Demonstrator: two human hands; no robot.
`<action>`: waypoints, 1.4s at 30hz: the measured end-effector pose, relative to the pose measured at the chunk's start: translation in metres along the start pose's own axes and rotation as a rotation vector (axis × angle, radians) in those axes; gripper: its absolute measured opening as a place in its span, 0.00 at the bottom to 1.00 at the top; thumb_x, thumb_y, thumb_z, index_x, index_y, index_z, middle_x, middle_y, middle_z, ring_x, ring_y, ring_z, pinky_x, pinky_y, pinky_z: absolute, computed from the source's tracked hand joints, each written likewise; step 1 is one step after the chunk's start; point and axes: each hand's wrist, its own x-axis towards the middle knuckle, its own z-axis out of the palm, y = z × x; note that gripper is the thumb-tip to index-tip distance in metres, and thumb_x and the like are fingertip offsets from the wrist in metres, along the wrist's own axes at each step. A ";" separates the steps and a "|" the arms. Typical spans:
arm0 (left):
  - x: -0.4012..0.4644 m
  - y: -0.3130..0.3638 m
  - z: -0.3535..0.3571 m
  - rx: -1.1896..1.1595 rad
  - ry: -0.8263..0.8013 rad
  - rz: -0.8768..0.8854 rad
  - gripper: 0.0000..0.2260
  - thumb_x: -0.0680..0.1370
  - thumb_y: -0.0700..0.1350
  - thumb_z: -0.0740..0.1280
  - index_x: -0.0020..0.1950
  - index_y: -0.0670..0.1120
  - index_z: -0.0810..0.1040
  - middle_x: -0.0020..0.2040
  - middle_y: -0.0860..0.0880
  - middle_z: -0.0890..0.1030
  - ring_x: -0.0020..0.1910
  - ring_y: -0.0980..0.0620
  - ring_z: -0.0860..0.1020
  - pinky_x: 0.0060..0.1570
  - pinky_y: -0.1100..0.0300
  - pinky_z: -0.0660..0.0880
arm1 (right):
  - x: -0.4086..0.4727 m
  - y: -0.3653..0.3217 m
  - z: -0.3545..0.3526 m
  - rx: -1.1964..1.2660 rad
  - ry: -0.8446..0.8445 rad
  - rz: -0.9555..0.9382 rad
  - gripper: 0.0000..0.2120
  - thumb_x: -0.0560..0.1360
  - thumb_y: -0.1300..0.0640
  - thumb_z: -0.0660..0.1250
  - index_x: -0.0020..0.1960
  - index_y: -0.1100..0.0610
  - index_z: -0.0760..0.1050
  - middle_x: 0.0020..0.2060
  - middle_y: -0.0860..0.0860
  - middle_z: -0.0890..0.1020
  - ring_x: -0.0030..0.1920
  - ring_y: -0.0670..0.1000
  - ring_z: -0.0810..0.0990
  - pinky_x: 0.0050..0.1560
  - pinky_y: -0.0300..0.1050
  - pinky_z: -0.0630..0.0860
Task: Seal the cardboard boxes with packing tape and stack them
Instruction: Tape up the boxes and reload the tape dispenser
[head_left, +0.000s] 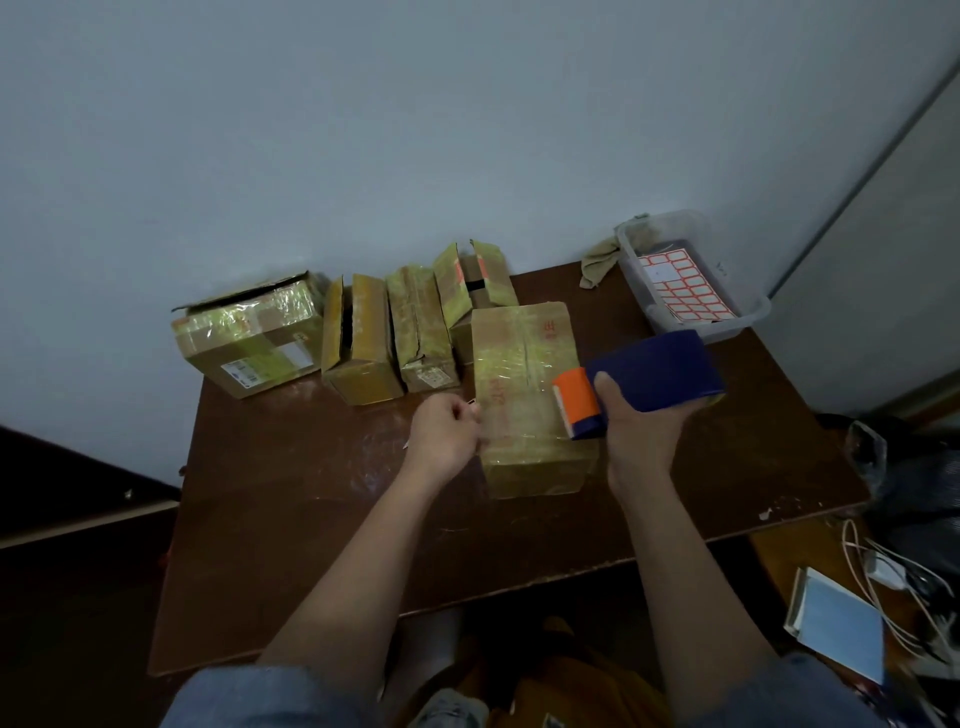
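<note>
A taped cardboard box (524, 374) lies on the brown table (291, 499) in front of me. My right hand (636, 431) grips a blue and orange tape dispenser (644, 376) at the box's right side. A clear strip of tape (519, 434) runs from the dispenser across the box to my left hand (447, 431), which pinches its free end at the box's left edge. Several more cardboard boxes (358, 338) stand in a row behind, some with flaps open.
A clear plastic bin (748, 312) with sheets of red-bordered labels sits at the table's back right, a rag (597, 260) beside it. Cables and a blue notebook (836, 623) lie on a lower surface at right. A wall stands behind the table.
</note>
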 end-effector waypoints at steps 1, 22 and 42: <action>0.000 -0.006 -0.004 0.010 0.001 0.001 0.11 0.82 0.42 0.62 0.43 0.38 0.77 0.32 0.46 0.79 0.31 0.52 0.77 0.33 0.59 0.76 | 0.003 -0.002 -0.006 0.000 0.017 -0.016 0.51 0.71 0.64 0.75 0.79 0.47 0.43 0.53 0.38 0.72 0.49 0.36 0.74 0.49 0.35 0.71; -0.016 -0.044 0.012 0.054 0.056 0.109 0.14 0.82 0.46 0.61 0.40 0.40 0.75 0.33 0.46 0.79 0.32 0.52 0.74 0.35 0.59 0.70 | -0.018 0.023 -0.035 -0.011 0.147 -0.023 0.50 0.71 0.64 0.75 0.78 0.45 0.45 0.60 0.44 0.73 0.53 0.40 0.77 0.48 0.37 0.74; -0.014 -0.051 0.021 0.122 0.154 0.163 0.12 0.81 0.43 0.63 0.37 0.46 0.73 0.33 0.51 0.75 0.33 0.54 0.71 0.35 0.57 0.64 | -0.026 0.033 -0.042 -0.043 0.112 -0.015 0.48 0.72 0.63 0.74 0.78 0.47 0.46 0.54 0.37 0.72 0.45 0.30 0.77 0.40 0.25 0.72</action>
